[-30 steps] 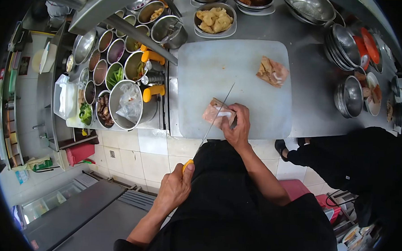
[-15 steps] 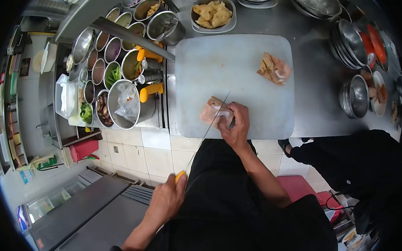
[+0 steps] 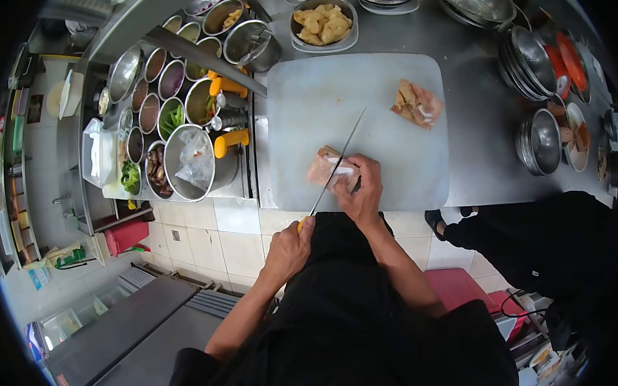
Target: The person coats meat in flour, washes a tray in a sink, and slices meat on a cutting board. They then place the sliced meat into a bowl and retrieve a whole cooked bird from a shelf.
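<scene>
My left hand (image 3: 289, 252) is closed round the yellow handle of a long, thin knife (image 3: 345, 143). The blade slants up and away to the right, lying across a piece of pale pink meat (image 3: 323, 167) near the front of the white cutting board (image 3: 292, 96). On the right side of that piece, the bent fingers of my right hand (image 3: 361, 188) press and grip it, hiding part of it. A second, browner piece of meat (image 3: 416, 104) lies apart at the board's right side.
Left of the board stand several metal pots of ingredients, a large one (image 3: 207, 157) holding a plastic bag. Behind it is a bowl of yellowish chunks (image 3: 322, 24). Stacked metal bowls (image 3: 540, 142) stand to the right. A person in dark trousers (image 3: 514, 233) is at the right.
My left hand has moved up and forward with the knife, so the blade reaches farther across the meat. My right hand stays on the piece. The view has shifted slightly.
</scene>
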{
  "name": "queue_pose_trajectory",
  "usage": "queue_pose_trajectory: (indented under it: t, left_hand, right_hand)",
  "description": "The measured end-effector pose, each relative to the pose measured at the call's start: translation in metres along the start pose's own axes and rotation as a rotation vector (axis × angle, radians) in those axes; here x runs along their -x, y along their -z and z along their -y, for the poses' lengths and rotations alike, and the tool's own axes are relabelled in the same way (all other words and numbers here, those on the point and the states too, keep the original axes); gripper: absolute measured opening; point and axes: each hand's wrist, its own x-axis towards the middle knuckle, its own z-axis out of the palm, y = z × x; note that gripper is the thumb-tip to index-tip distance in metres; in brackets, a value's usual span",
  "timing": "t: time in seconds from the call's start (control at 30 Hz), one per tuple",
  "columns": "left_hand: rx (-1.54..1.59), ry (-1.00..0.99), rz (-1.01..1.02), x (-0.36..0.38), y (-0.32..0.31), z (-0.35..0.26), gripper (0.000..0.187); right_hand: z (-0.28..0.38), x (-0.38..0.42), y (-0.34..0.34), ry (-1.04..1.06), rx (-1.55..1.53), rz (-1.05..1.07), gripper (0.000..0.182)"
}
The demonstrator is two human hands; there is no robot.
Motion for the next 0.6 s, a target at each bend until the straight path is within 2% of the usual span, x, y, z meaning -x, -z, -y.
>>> queue_pose_trajectory:
  t: [0.23,0.33,0.4,0.5,0.6]
  left_hand:
    - [0.053,-0.073,-0.090,-0.005,-0.005,0.012,0.063]
    - [0.022,-0.007,-0.017,0.006,0.006,0.004,0.064]
    - [0.041,-0.046,-0.035,-0.012,-0.007,0.005,0.064]
    - [0.073,-0.109,-0.085,-0.014,-0.007,-0.001,0.062]
    - [0.118,-0.065,-0.079,0.009,0.015,0.002,0.062]
  right_hand:
    - [0.003,-0.001,-0.003,0.014,0.033,-0.018,0.031]
    - [0.000,-0.004,-0.003,0.030,0.034,-0.016,0.031]
    - [0.002,0.001,-0.003,0.015,0.021,-0.022,0.032]
    - [0.006,0.001,0.001,-0.039,0.004,0.001,0.031]
    - [-0.001,0.000,-0.001,-0.133,-0.127,-0.014,0.031]
